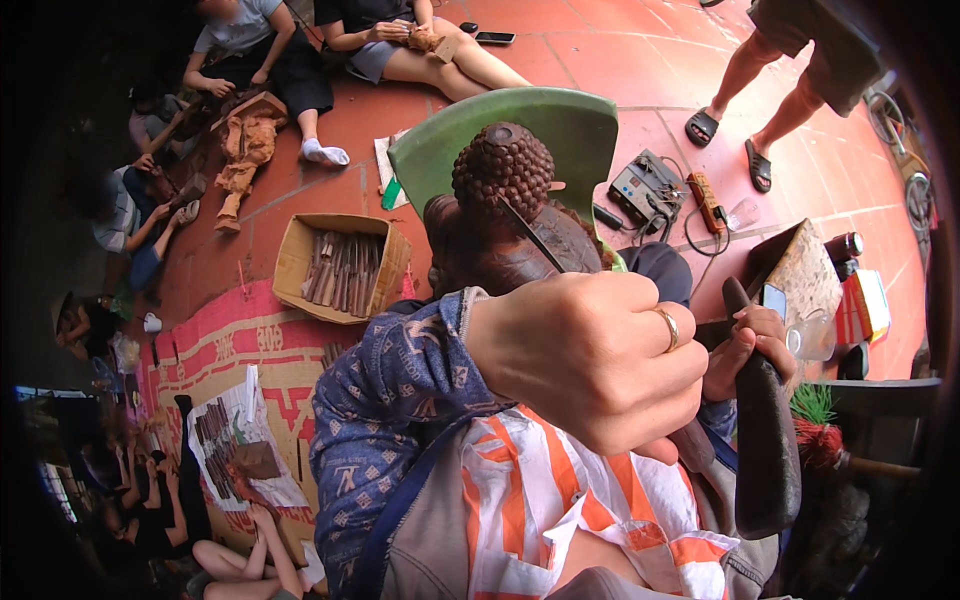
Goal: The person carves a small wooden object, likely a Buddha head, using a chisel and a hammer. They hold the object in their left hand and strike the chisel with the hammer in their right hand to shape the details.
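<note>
A dark brown carved wooden statue (pixel 505 170), its head covered in rounded curls, lies in front of me against a green plastic chair (pixel 585 125). My left hand (pixel 600 355), with a ring on one finger, is closed around a chisel (pixel 533 237). The thin dark blade slants up and to the left, its tip at the base of the curls; the handle is hidden in my fist. On the right, my right hand (pixel 755 350) grips a dark wooden mallet (pixel 768 460), its thick end hanging downward.
Left of the statue stands a cardboard box (pixel 288 252) of chisels. More tools lie on a white sheet (pixel 285 480). A grey electrical unit (pixel 645 188) and orange power strip (pixel 706 200) are at right, with cords. People sit around; a carved figure (pixel 245 160) lies near them.
</note>
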Tool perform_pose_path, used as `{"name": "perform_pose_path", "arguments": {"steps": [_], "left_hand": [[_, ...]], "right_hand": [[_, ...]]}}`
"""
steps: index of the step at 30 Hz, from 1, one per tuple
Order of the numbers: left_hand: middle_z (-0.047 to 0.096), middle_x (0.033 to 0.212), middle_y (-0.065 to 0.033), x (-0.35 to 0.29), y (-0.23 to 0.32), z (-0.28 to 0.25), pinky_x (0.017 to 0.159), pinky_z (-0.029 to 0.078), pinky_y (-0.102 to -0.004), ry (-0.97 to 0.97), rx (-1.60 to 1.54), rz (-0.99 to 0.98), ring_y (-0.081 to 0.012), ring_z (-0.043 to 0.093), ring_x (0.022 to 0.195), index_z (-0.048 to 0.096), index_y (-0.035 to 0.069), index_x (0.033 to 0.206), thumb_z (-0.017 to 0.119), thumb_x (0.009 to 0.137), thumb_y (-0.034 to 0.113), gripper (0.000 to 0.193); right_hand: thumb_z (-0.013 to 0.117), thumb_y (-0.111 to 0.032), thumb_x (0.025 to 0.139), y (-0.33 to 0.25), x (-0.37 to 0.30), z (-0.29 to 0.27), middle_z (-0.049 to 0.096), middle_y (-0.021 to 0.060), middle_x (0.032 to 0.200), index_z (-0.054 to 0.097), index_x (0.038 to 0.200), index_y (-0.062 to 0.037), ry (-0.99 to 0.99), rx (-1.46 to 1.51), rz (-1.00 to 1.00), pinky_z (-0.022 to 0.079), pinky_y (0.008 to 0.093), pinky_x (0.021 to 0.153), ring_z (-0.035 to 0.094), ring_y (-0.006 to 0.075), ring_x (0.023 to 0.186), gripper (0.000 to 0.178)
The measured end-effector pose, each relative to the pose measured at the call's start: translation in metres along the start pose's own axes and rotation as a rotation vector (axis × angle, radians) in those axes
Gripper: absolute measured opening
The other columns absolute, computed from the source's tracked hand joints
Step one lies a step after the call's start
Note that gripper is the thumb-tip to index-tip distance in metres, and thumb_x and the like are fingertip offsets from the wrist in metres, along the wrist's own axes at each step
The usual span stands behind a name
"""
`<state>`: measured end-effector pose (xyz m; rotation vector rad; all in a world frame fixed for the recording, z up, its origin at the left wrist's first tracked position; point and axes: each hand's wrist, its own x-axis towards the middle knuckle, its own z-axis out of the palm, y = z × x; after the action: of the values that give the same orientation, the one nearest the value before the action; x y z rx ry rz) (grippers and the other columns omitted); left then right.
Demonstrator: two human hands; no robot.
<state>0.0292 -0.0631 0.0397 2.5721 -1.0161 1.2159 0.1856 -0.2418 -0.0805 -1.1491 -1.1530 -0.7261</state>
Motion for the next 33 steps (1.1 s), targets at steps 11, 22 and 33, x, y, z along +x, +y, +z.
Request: {"name": "perform_pose_path", "arguments": {"steps": [11,22,33], "left_hand": [[0.05,0.073,0.0022,0.005,-0.012,0.027,0.049,0.041,-0.0248,0.036,0.007,-0.13,-0.0113,0.051,0.061,0.059,0.009,0.074,0.069,0.055,0.031,0.031],[0.049,0.072,0.0016,0.002,-0.018,0.025,0.049,0.04,-0.0264,0.055,-0.004,-0.149,-0.0122,0.052,0.061,0.057,0.009,0.073,0.069,0.057,0.034,0.032],[0.051,0.073,0.0024,0.002,-0.018,0.028,0.047,0.038,-0.025,0.085,0.029,-0.117,-0.0107,0.051,0.059,0.058,0.009,0.074,0.068,0.058,0.031,0.029]], "right_hand": [[0.059,0.004,0.088,0.024,-0.032,0.001,0.056,0.0104,0.07,0.042,0.099,-0.0032,-0.104,0.145,0.217,0.045,0.0335,0.064,0.054,0.019,0.062,0.022],[0.06,0.006,0.087,0.037,-0.042,-0.008,0.056,0.0111,0.071,0.041,0.099,-0.0026,-0.18,0.225,0.233,0.046,0.0335,0.061,0.053,0.0188,0.06,0.024],[0.058,0.0,0.089,0.032,-0.042,0.016,0.052,0.01,0.072,0.041,0.098,-0.0024,0.02,0.321,0.148,0.047,0.0359,0.062,0.051,0.0197,0.061,0.02]]}}
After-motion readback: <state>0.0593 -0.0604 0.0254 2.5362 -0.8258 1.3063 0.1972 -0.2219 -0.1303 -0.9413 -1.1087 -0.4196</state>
